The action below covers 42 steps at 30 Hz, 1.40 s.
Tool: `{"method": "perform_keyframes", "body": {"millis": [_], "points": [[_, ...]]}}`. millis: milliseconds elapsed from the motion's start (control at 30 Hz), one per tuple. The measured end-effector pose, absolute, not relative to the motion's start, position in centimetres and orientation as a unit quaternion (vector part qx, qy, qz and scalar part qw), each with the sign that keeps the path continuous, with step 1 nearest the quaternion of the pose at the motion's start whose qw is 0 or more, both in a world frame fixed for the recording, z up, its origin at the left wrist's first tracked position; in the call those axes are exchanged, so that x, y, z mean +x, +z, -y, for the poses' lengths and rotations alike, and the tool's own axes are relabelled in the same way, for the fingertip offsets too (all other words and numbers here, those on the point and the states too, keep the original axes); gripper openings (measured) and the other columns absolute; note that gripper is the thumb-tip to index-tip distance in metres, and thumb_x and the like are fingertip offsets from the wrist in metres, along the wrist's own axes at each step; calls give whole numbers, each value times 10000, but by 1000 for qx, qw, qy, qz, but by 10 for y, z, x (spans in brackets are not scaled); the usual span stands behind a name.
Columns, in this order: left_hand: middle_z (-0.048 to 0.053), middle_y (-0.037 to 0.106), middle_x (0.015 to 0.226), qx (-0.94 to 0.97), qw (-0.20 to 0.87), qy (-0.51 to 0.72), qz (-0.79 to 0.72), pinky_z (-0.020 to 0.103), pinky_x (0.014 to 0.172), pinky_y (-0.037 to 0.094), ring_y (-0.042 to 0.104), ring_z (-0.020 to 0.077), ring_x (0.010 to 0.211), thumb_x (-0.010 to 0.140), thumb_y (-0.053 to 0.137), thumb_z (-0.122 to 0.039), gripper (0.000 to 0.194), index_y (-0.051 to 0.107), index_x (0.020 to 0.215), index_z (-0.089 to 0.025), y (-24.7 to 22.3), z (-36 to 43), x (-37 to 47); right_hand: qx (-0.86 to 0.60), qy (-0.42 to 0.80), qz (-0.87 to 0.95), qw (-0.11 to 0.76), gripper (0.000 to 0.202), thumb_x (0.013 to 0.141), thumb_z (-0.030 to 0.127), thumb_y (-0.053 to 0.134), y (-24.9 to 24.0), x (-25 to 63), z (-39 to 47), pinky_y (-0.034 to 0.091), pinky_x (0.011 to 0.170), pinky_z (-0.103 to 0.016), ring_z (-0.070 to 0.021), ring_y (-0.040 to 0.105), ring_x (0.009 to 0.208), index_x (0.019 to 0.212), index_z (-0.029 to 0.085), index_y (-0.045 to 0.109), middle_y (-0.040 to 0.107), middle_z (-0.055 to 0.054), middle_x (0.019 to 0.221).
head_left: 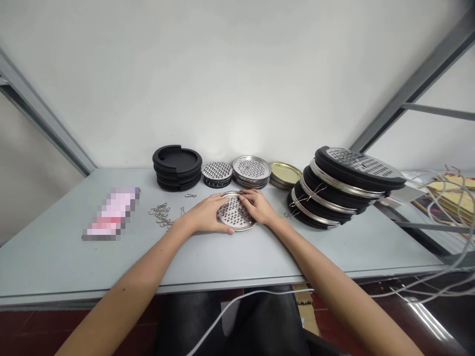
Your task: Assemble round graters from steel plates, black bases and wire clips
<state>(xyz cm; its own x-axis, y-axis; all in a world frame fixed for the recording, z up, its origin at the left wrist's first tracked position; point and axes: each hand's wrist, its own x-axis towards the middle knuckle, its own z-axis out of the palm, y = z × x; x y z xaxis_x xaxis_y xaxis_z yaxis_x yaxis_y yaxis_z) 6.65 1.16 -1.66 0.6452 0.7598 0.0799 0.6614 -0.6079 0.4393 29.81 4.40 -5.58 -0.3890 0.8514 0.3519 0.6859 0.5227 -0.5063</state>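
A round, perforated metal disc (235,209) with a raised rim lies on the table in front of me. My left hand (210,213) curves around its left side, thumb at the near edge and fingers at the far edge. On the right, my right hand (258,205) grips the rim, with its fingertips over the disc's top. Both palms hide parts of the edge. Small metal snap clips (161,212) lie in a loose pile left of my left hand, and a single clip (190,196) rests farther back.
Along the wall stand stacks of black rings (178,183), grater-like discs (217,172), perforated lids (251,169) and gold lids (285,174). A leaning stack of black-and-metal assemblies (341,190) rises at right. A blurred pink item (113,212) lies left. White cables (456,237) hang at right.
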Motion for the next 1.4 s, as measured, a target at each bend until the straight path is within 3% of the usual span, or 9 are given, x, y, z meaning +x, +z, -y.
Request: {"method": "perform_keyframes", "body": {"millis": [333, 1033, 1400], "points": [[141, 397, 1513, 899, 182, 108, -383, 459, 1143, 309, 311, 346, 1417, 616, 730, -713, 1073, 369, 1478, -185, -16, -11, 56, -452, 132, 823, 318, 383, 977, 374, 417, -54, 296, -43, 432, 1005, -417, -257, 610, 1096, 1046, 193, 747, 686, -115, 1155], [173, 445, 1470, 897, 183, 116, -385, 478, 1127, 322, 338, 355, 1401, 624, 738, -690, 960, 485, 1389, -168, -15, -12, 58, -460, 138, 821, 309, 401, 980, 379, 405, -50, 296, -41, 430, 994, -402, -259, 613, 1087, 1001, 175, 749, 688, -119, 1158], [153, 437, 1483, 895, 183, 116, -389, 470, 1134, 315, 331, 343, 1409, 631, 728, -701, 981, 455, 1420, -185, -16, -12, 57, -453, 125, 826, 311, 418, 991, 373, 376, -50, 295, -40, 444, 985, -396, -249, 620, 1074, 984, 170, 741, 695, -120, 1142]]}}
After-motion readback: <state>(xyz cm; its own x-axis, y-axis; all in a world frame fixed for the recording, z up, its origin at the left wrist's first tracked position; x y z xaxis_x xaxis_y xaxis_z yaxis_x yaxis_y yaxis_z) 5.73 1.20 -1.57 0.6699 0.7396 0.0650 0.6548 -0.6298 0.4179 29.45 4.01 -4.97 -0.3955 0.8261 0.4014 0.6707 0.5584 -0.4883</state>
